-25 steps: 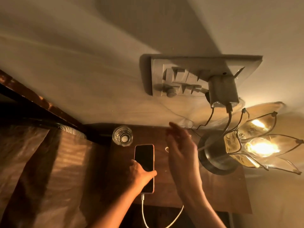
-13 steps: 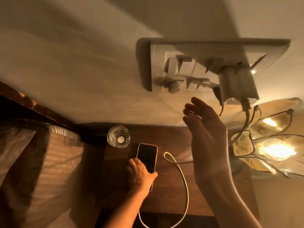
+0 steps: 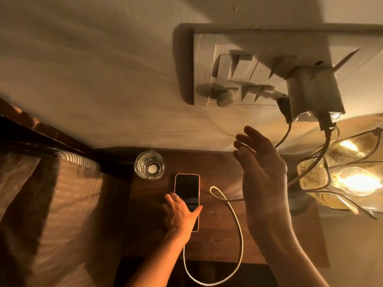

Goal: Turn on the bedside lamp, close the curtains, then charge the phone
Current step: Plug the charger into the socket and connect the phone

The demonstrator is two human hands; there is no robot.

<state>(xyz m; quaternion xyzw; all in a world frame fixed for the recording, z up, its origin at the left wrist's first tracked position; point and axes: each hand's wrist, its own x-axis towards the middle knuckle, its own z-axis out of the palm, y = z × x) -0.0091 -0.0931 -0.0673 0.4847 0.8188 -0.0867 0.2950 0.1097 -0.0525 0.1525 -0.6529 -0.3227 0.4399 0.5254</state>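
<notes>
Warm lamplight is thrown across a dark wooden bench (image 3: 217,241) set against a pale wall. On the bench, a phone (image 3: 187,189) is seen lying flat, screen up and dark, just in front of a glass tumbler (image 3: 149,164). The left hand (image 3: 180,212) is laid palm down over the phone's near end, its fingers (image 3: 173,198) spread loosely, not clamped. A white cable (image 3: 238,230) is looped on the bench from the phone's near end. The right hand (image 3: 263,172) is raised above the bench with the forearm angled upward, fingers (image 3: 251,135) open and slightly curled, nothing gripped, below the wall switch panel (image 3: 238,65). A charger block (image 3: 310,90) is plugged into the panel. The lit lamp (image 3: 356,181) is seen at right.
</notes>
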